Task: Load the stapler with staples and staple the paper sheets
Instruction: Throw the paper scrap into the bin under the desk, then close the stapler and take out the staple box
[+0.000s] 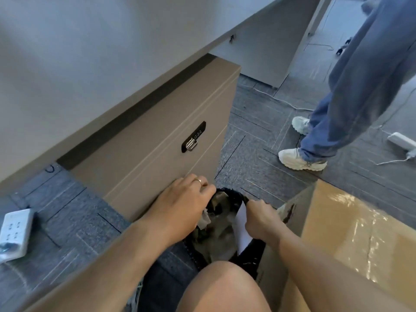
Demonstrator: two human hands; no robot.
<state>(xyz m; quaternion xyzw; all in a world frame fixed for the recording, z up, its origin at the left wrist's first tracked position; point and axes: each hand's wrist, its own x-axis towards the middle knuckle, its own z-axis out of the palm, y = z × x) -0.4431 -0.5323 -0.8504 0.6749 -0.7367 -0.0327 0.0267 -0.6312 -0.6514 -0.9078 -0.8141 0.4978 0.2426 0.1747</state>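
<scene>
The bin (229,190) with its black liner stands on the carpet floor (252,154) just past your knee, between the drawer cabinet (157,140) and the taped cardboard box (351,221). Inside it lies a heap of crumpled grey and brown scraps (221,231). The box's top is sealed, so what it holds cannot be told.

Your right grip (262,220) is curled into a fist at the bin's right rim and pinches the white paper sheet (242,230). The sheet stands on edge over the bin's right side, against the liner. Its long axis runs from the far rim back toward your knee, and the near end tapers to a point aimed at you.

Your left grip (186,206) reaches over the left rim, knuckles up, fingers bent down among the scraps. Its fingertips are hidden, so you cannot tell whether it has hold of anything.
</scene>
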